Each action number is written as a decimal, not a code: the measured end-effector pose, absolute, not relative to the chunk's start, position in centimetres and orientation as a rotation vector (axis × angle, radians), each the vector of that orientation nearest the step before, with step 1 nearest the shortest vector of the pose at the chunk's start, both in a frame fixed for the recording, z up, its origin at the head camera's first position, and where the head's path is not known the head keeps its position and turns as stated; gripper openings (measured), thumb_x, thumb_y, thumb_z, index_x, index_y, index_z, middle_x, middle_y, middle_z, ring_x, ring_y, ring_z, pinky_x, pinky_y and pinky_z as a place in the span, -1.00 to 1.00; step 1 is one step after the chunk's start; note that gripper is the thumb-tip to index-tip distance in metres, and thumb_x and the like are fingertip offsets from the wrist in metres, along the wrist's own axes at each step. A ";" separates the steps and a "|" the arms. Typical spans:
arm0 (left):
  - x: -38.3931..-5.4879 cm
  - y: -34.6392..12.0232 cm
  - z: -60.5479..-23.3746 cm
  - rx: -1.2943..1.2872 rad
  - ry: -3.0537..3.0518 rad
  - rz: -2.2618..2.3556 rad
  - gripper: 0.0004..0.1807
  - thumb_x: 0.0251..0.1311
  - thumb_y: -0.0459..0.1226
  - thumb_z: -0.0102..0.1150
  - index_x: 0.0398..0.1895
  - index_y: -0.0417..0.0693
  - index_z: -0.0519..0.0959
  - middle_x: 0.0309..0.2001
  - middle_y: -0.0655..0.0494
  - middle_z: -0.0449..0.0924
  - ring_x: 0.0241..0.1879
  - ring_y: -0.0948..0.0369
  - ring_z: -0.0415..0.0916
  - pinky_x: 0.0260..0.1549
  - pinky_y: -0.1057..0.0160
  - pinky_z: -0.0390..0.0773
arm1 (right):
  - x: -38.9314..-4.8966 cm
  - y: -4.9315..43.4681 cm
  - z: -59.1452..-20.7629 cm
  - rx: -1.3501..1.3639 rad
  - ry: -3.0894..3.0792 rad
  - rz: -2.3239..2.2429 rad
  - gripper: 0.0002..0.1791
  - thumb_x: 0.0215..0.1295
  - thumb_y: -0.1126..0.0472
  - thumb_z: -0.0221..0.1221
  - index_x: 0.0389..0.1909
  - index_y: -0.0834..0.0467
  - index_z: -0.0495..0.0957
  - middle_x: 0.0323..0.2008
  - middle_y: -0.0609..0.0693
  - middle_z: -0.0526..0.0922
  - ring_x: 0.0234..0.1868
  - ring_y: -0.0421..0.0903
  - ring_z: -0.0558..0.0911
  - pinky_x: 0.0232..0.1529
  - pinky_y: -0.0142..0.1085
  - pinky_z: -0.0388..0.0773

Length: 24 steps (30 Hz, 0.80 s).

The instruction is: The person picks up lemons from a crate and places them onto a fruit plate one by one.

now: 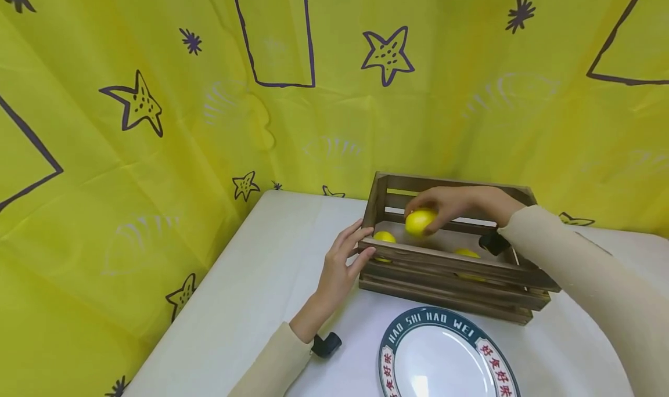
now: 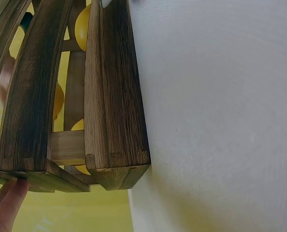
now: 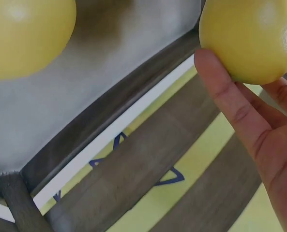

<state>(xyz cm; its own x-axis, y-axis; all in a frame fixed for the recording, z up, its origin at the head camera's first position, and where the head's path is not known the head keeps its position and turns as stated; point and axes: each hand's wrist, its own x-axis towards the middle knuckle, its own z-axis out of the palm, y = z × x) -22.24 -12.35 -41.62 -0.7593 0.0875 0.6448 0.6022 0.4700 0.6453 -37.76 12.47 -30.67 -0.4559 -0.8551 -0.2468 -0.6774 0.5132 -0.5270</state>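
Note:
Inside the slatted wooden crate (image 1: 460, 267), my right hand (image 1: 452, 202) pinches a lemon (image 1: 420, 222) between thumb and fingers, above the crate's floor. The right wrist view shows this lemon (image 3: 252, 38) against the fingertips. Two more lemons lie in the crate: one at the left end (image 1: 384, 237), one toward the right (image 1: 467, 253), partly hidden by the front slats. My left hand (image 1: 338, 269) rests on the crate's left front corner with fingers fairly straight. In the left wrist view, its fingertips (image 2: 18, 191) touch the end of a slat.
A white plate with a dark green lettered rim (image 1: 413, 321) lies in front of the crate, cut off by the lower frame edge. The white table (image 1: 251, 281) extends left of the crate. A yellow patterned curtain (image 1: 334, 118) hangs close behind and along the left side.

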 end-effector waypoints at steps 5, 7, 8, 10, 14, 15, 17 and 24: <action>-22.2 -12.2 -41.6 -0.584 -2.159 -1.261 -0.59 0.29 -0.30 0.21 0.21 -0.06 0.49 0.33 -0.08 0.36 0.21 0.00 0.47 -0.04 0.22 0.66 | -37.1 13.4 -29.9 -1.209 2.272 -0.548 -0.40 0.11 0.16 0.36 0.19 0.26 0.49 0.08 0.10 0.52 -0.05 -0.02 0.46 -0.02 -0.21 0.52; -22.2 -12.2 -41.7 -0.585 -2.153 -1.254 -0.59 0.29 -0.30 0.22 0.21 -0.06 0.49 0.33 -0.08 0.36 0.22 -0.01 0.46 -0.05 0.21 0.66 | -36.9 13.7 -29.7 -1.198 2.281 -0.567 -0.39 0.13 0.15 0.36 0.20 0.25 0.48 0.11 0.10 0.52 -0.03 -0.02 0.47 0.00 -0.20 0.52; -22.2 -12.2 -41.8 -0.583 -2.154 -1.253 -0.59 0.29 -0.30 0.21 0.21 -0.05 0.49 0.33 -0.08 0.35 0.22 -0.01 0.46 -0.05 0.22 0.66 | -36.8 13.9 -29.6 -1.191 2.288 -0.571 -0.39 0.13 0.14 0.36 0.21 0.25 0.48 0.12 0.11 0.51 -0.02 -0.01 0.47 0.01 -0.20 0.52; -22.3 -12.2 -41.8 -0.580 -2.160 -1.249 -0.58 0.29 -0.28 0.21 0.21 -0.03 0.49 0.34 -0.06 0.35 0.23 0.00 0.46 -0.04 0.25 0.65 | -36.6 14.2 -29.5 -1.189 2.301 -0.582 -0.39 0.13 0.14 0.36 0.21 0.24 0.49 0.15 0.12 0.51 -0.01 -0.01 0.47 0.02 -0.19 0.51; -22.2 -12.1 -41.9 -0.577 -2.165 -1.240 -0.58 0.30 -0.27 0.21 0.22 -0.02 0.48 0.34 -0.06 0.36 0.23 0.01 0.45 -0.04 0.26 0.65 | -36.2 14.9 -29.1 -1.202 2.310 -0.609 -0.41 0.12 0.16 0.36 0.20 0.22 0.50 0.18 0.16 0.50 -0.01 -0.01 0.47 0.03 -0.17 0.51; -22.2 -12.0 -41.8 -0.578 -2.164 -1.240 -0.58 0.30 -0.27 0.21 0.22 -0.02 0.48 0.34 -0.06 0.36 0.23 0.00 0.45 -0.04 0.25 0.65 | -36.1 15.0 -29.0 -1.215 2.310 -0.618 -0.42 0.12 0.17 0.37 0.19 0.22 0.51 0.18 0.17 0.51 -0.01 -0.01 0.47 0.03 -0.17 0.51; -22.2 -12.0 -41.8 -0.579 -2.157 -1.241 -0.58 0.30 -0.28 0.21 0.22 -0.04 0.48 0.33 -0.08 0.36 0.23 -0.01 0.45 -0.05 0.22 0.66 | -35.9 15.3 -28.8 -1.252 2.311 -0.626 -0.43 0.12 0.17 0.37 0.17 0.22 0.52 0.16 0.16 0.52 -0.04 -0.02 0.48 0.00 -0.20 0.53; -22.2 -12.0 -41.8 -0.570 -2.154 -1.238 -0.57 0.30 -0.28 0.21 0.23 -0.03 0.48 0.34 -0.06 0.36 0.27 -0.02 0.41 -0.04 0.22 0.66 | -35.3 16.1 -28.4 -1.307 2.300 -0.661 -0.44 0.14 0.19 0.36 0.17 0.24 0.50 0.11 0.14 0.54 -0.10 -0.03 0.50 -0.08 -0.24 0.56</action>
